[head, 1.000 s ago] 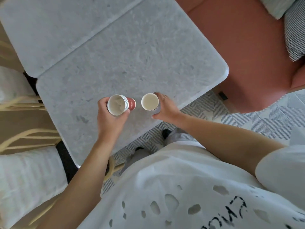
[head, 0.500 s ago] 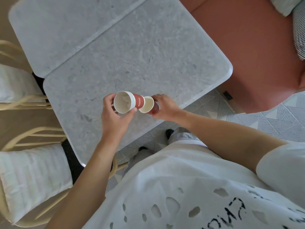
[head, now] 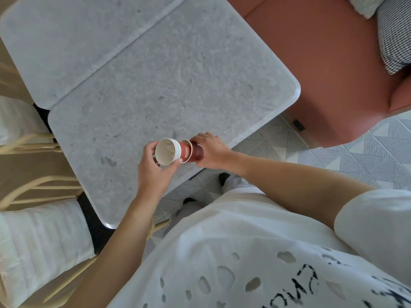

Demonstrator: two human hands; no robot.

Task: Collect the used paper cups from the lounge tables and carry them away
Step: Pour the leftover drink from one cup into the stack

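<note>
My left hand (head: 153, 172) grips a stack of red paper cups (head: 171, 151) with white rims, tipped on its side with the open mouth toward me. My right hand (head: 211, 150) grips a single red paper cup (head: 195, 151), also on its side. The bottom of the stack sits inside this cup's mouth. Both hands hover over the near corner of the grey stone table (head: 166, 85).
A second grey table top (head: 73, 41) adjoins at the far left. A terracotta sofa (head: 329, 63) with a checked cushion (head: 393, 34) stands right of the table. Pale wooden chairs with white cushions (head: 37, 241) stand on the left. Patterned floor (head: 333, 161) lies below.
Both cups have been lifted and tipped sideways. My right hand has brought its cup onto the bottom of the stack held by my left hand.
</note>
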